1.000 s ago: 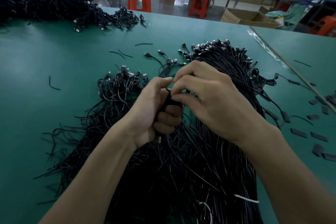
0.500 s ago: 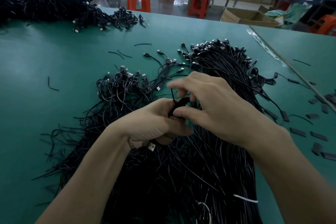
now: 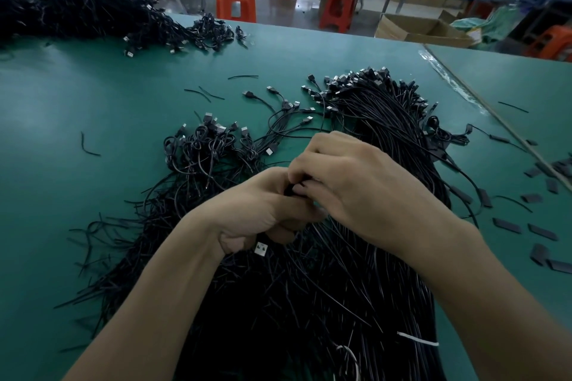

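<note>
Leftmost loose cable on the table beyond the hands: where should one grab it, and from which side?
Probably its plug: the thick, stiff end, lying flat on bare table with room around it. Come from above on the left, pinching its two sides; the cord runs right into the tangle.

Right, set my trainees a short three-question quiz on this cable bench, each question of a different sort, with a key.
1. True or false: the left hand and the right hand both hold the black cable between them.
2. Where does the silver USB plug show? A: just under the left hand. B: on top of the right hand. C: nowhere in view.
3. Fill in: the flat black pieces lie on the green table on the person's ___ side.
Key: 1 true; 2 A; 3 right.
</note>
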{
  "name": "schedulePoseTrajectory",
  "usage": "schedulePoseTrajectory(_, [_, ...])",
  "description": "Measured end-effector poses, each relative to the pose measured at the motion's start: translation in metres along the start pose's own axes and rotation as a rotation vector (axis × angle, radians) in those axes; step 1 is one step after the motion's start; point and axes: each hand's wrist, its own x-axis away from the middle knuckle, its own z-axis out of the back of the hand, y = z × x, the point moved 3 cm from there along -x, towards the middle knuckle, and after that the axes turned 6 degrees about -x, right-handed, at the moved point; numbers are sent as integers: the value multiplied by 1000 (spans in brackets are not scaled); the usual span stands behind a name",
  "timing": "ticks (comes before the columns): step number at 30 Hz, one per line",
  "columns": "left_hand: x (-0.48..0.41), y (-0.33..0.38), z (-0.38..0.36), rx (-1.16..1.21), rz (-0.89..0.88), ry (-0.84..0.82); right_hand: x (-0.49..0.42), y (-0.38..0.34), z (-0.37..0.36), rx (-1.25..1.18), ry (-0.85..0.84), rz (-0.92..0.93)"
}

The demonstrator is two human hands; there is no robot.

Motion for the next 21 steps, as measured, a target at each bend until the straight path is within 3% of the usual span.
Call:
schedulePoseTrajectory(12, [-3, -4, -1, 6, 29, 52, 0, -1, -4, -1, -90, 7])
schedulePoseTrajectory(18, [-1, 4, 1, 292, 15, 38, 0, -1, -7, -43, 49, 68])
schedulePoseTrajectory(21, [1, 8, 1, 490, 4, -56, 0, -2, -5, -11, 120, 110])
